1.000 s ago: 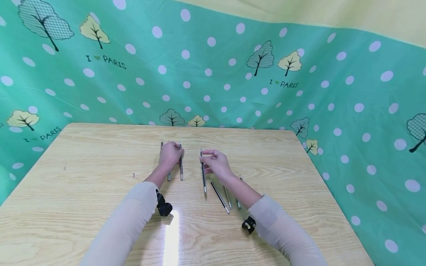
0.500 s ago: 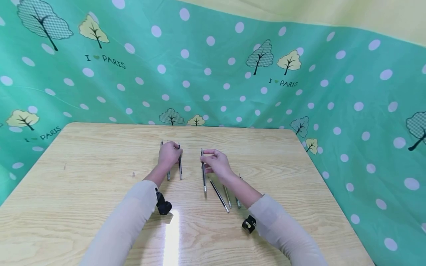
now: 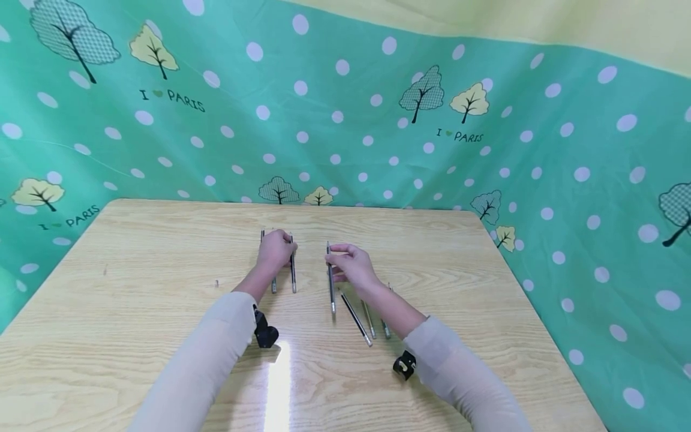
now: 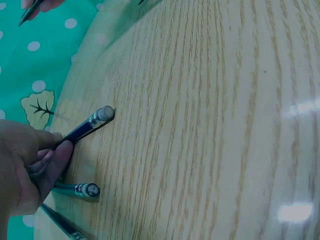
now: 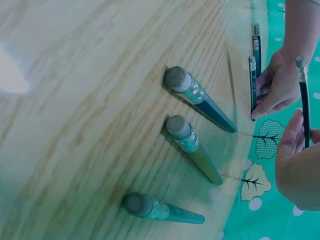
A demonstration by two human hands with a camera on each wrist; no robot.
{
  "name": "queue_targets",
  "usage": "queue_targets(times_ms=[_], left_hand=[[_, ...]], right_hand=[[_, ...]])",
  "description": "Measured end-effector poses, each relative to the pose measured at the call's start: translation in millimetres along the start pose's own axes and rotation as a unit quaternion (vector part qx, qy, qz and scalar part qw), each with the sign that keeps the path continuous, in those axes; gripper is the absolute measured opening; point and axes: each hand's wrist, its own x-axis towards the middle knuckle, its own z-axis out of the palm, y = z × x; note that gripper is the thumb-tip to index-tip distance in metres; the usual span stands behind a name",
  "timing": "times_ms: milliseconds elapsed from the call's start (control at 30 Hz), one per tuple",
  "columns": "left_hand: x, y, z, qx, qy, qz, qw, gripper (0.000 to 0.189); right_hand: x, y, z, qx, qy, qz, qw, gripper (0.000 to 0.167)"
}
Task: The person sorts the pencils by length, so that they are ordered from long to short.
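Observation:
In the head view my left hand [image 3: 276, 249] pinches a dark pencil [image 3: 294, 277] at the table's far middle, its eraser end toward me. Two more pencils lie left of it, partly under that hand; the left wrist view has a green pencil [image 4: 75, 189] and another dark pencil [image 4: 61, 223] there. My right hand [image 3: 353, 270] pinches a dark pencil [image 3: 331, 288] between thumb and fingers, held above the tabletop with its point away from me. Near the right forearm lie a dark blue pencil [image 3: 356, 319], an olive pencil [image 3: 369, 321] and a green pencil [image 3: 386, 330].
The wooden table [image 3: 162, 336] ends at a green polka-dot cloth [image 3: 345, 120] hanging behind and to the right. A tiny dark bit [image 3: 217, 284] lies left of the left hand. Black wrist cameras stick out below both sleeves, the left camera [image 3: 266, 331] close over the table.

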Motion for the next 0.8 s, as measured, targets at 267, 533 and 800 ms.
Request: queue_targets(times_ms=[267,533,800], left_hand=[[2.5,-1.2,1.4,-0.007,-0.006,-0.004,0.9999,0.03],[1.6,-1.1,0.8,-0.005,-0.005,-0.003,1.0,0.03],[1.2,-1.0,0.6,-0.001,-0.007,-0.003,1.0,0.029]], right_hand=[[1.4,-1.1,0.8,0.006,0.005,0.011,0.9999,0.03],[3.1,-2.4,2.3,0.001,0.011,0.011,0.9999,0.029],[5.7,-2.8,4.9,-0.002,0.01,0.01,0.9999,0.029]])
